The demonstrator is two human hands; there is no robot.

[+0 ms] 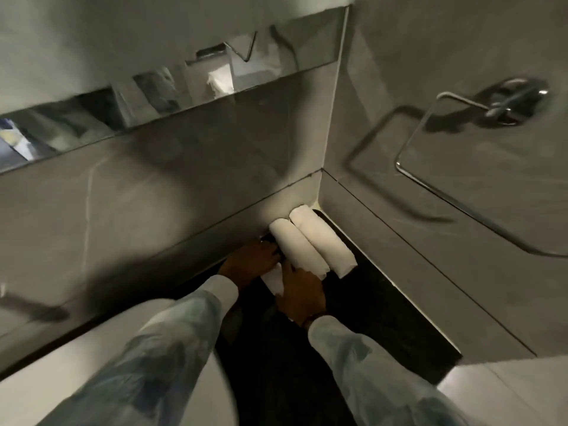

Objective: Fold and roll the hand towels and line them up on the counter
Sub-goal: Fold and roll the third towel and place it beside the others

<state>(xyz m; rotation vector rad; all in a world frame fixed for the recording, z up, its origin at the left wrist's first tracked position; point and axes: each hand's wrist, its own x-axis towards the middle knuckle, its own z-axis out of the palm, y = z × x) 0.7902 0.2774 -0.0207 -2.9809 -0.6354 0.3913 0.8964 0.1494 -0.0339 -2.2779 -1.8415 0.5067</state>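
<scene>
Two white rolled hand towels lie side by side in the far corner of the dark counter [384, 302]: one roll [322, 241] nearest the right wall, a second roll [296, 249] touching its left side. A third white roll [273, 279] lies to the left of them, mostly hidden between my hands. My left hand [250, 261] presses on its far left side. My right hand [302, 295] rests over its near end, fingers touching the second roll.
Grey tiled walls close the corner behind and to the right. A chrome towel ring [455, 142] hangs on the right wall. A mirror strip [153, 103] runs along the back wall. A white basin edge [76, 364] lies at the lower left.
</scene>
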